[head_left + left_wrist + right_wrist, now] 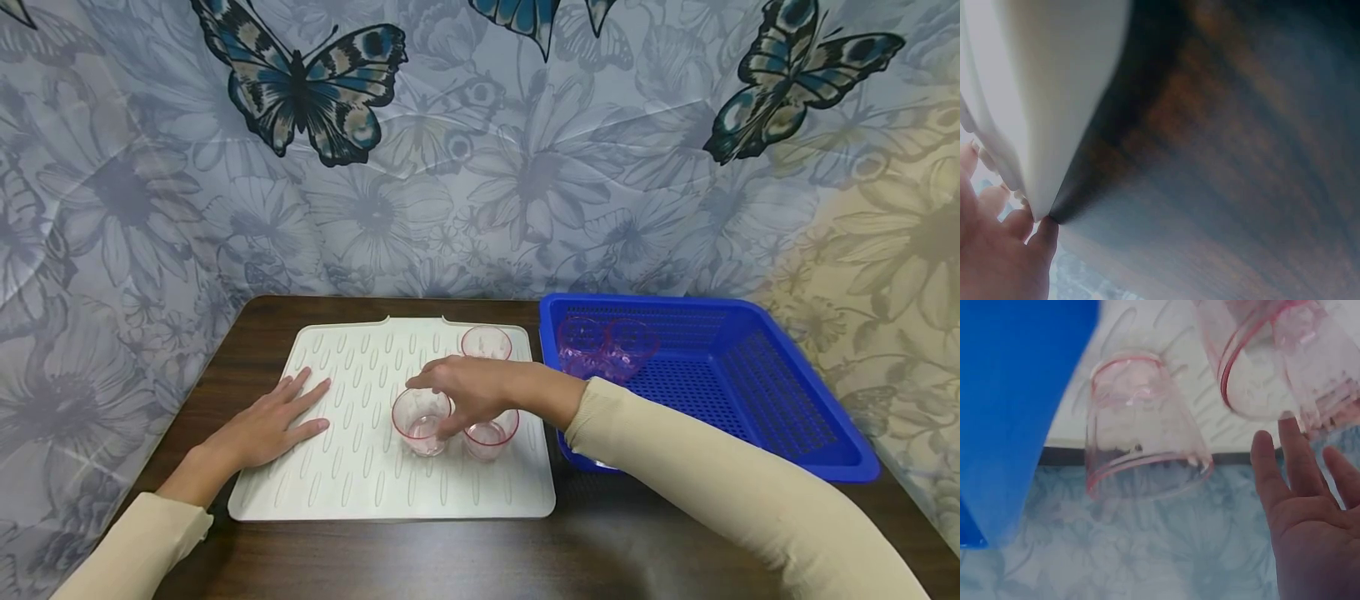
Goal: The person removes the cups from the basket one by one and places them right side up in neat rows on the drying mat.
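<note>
My left hand (272,427) lies with fingers spread on the left side of a white ribbed mat (337,483). In the left wrist view, its fingertips show along the mat's edge. Over the mat, my right hand (474,387) reaches to a clear glass with a pink rim (420,427), which stands upright. Its fingers are at the back of that rim, the thumb at the right side; in the right wrist view they look extended. A second glass (487,443) stands to the right, partly hidden by the hand. Behind the wrist is a third glass (486,342).
A blue perforated basket (750,417) sits right of the mat, with two pink-tinted glasses (600,346) in its back left corner. My right forearm crosses over its front left part. The dark wooden table (360,562) backs onto a butterfly-print cloth (480,200).
</note>
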Motion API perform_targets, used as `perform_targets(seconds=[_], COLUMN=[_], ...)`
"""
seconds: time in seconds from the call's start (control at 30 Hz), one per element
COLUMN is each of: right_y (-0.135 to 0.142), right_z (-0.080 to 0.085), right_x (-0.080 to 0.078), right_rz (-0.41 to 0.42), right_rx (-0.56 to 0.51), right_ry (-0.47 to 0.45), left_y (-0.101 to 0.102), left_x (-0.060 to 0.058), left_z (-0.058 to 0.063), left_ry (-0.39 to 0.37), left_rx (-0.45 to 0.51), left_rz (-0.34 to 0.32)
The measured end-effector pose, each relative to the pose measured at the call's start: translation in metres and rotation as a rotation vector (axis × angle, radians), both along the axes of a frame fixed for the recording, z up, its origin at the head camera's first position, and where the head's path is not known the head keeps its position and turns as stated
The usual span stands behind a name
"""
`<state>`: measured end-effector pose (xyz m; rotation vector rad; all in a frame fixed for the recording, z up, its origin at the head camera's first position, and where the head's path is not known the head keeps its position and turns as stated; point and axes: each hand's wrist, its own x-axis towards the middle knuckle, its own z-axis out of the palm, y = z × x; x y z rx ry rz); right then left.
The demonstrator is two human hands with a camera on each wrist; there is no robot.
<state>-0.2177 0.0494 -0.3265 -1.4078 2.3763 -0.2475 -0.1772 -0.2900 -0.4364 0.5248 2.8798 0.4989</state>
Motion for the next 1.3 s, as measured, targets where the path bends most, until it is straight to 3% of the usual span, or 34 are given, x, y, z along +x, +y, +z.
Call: perform_targets(seconds=[0.13,0.3,0.53,0.7,0.87,1.3], right_y=[0.013,0.053,0.138,0.192,0.228,0.265], right_z=[0.012,0.028,0.036,0.033,0.022,0.0], right_x=[-0.007,-0.025,-0.047,-0.054,-0.053,-0.045], right_rz=[-0.036,-0.138,-0.393,-0.515,-0.604,-0.665], right_rx=[-0.053,-0.182,-0.247,-0.25,-0.23,-0.174], right_ry=[-0.017,-0.024,-0.033,-0.037,-0.046,0.004], left_y=[0.001,0.001,0.002,0.002,0.002,0.002], left_x=[0.0,-0.001,-0.001,-0.001,0.0,0.001], left_z=[0.001,0.001,0.002,0.003,0.003,0.002], left_ry=[-0.002,-0.006,-0.007,-0.003,-0.003,-0.002], left_rx=[-0.001,0.001,0.0,0.0,-0.001,0.0], left_rz=[0.003,0.003,-0.001,-0.007,-0.003,0.006])
